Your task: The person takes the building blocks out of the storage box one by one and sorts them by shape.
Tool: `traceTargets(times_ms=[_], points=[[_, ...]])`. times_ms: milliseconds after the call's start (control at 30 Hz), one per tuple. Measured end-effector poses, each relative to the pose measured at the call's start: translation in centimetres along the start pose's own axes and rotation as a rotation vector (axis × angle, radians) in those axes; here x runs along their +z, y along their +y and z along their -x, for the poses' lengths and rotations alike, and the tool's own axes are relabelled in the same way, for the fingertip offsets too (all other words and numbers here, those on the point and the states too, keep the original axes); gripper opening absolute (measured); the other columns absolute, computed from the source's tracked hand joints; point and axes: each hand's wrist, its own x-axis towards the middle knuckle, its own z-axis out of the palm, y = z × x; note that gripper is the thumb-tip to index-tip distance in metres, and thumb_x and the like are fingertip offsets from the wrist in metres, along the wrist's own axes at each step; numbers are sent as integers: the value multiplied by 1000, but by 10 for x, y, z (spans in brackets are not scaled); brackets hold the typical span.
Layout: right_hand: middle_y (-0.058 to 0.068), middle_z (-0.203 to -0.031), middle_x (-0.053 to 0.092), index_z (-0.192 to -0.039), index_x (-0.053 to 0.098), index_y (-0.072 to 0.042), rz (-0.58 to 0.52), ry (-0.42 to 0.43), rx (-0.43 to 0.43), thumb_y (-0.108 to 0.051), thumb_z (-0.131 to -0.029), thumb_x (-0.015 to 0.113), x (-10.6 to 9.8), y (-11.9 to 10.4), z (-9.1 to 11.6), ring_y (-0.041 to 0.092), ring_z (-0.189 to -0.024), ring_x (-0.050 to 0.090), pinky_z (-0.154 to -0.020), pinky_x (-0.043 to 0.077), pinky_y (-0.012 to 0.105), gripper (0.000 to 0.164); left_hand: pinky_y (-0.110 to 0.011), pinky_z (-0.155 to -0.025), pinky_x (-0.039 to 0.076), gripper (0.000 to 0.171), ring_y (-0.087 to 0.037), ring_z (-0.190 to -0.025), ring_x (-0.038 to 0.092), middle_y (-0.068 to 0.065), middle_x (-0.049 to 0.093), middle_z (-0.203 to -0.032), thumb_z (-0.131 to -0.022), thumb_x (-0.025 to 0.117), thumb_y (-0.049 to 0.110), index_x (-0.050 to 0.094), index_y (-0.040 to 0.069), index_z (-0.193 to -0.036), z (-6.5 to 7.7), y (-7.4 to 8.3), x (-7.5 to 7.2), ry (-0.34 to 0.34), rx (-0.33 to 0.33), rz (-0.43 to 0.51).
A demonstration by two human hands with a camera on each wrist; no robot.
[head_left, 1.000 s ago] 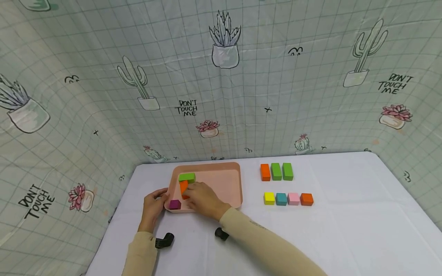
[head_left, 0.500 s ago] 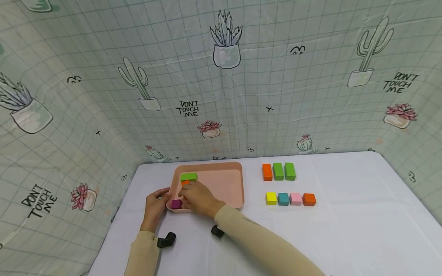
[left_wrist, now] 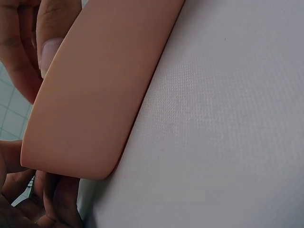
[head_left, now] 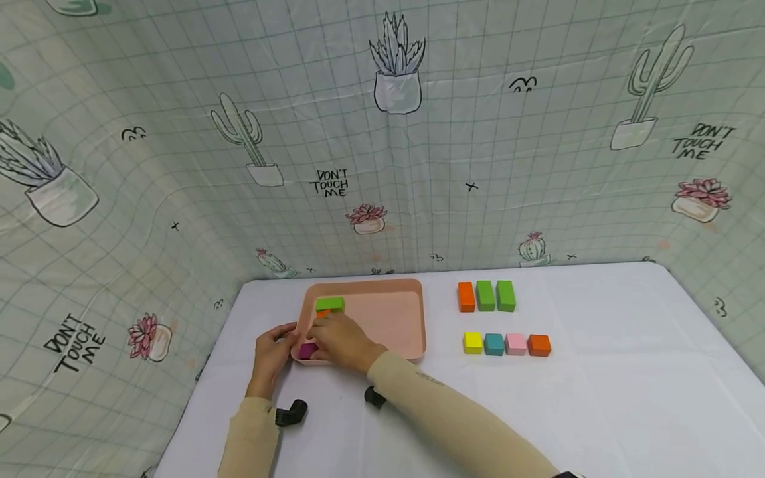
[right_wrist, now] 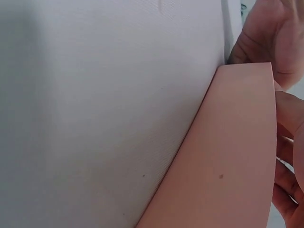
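Note:
A shallow pink tray (head_left: 397,315) lies on the table. My left hand (head_left: 271,355) holds its left wall, and in the left wrist view curled fingers (left_wrist: 61,199) meet the tray's corner. Inside, at the tray's left end, a green block (head_left: 330,303) lies crosswise, and a purple cube (head_left: 307,350) sits in the near corner. Between them is an orange block (head_left: 323,313), mostly hidden under my right hand (head_left: 346,342), whose fingers are bent over it. The right fingertips also come close to the purple cube; whether they touch it I cannot tell.
Right of the tray stand an orange block (head_left: 466,297) and two green blocks (head_left: 486,296) in a row. Nearer is a row of cubes: yellow (head_left: 473,342), teal (head_left: 493,344), pink (head_left: 516,344) and orange (head_left: 539,345). A patterned cloth (head_left: 448,146) hangs behind the table.
My right hand has shifted slightly left and toward me over the orange block, covering more of it and part of the purple cube. The left hand stays on the tray. The view has shifted slightly.

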Motion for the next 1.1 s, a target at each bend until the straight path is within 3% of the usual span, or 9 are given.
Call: traceTargets(times_ms=[267,500,800,1100], points=[[-7,-114,73,-116,79,-19,21,-26,-5,-34,-94,83,2,-2,-7,13,-113,65,-104,48,26,27,-15,-62,48,33,0,-72,55,-11,68,-101,-100,63,0,65,-17,-129,-3,-4,1,-5,0,45],[-7,-100,74,-103,82,-19,48,-24,4,-21,-97,77,9,-1,-11,12,-103,65,-97,49,25,8,-17,-61,47,33,-2,-72,55,-13,67,-101,-101,63,1,65,-17,-128,-3,-4,1,-6,-3,42],[-8,-107,74,-104,80,-22,57,7,-13,-34,-93,82,10,-2,-13,14,-110,63,-100,48,28,16,-17,-61,47,33,-4,-73,55,-14,67,-102,-101,63,3,66,-16,-128,-4,-3,-1,-17,9,31],[-6,-106,73,-109,81,-19,67,-40,-16,-30,-97,79,4,1,-6,14,-108,62,-101,47,28,16,-17,-63,47,33,-5,-77,55,-17,67,-105,-100,61,1,66,-16,-128,-4,-2,1,-12,7,12]])
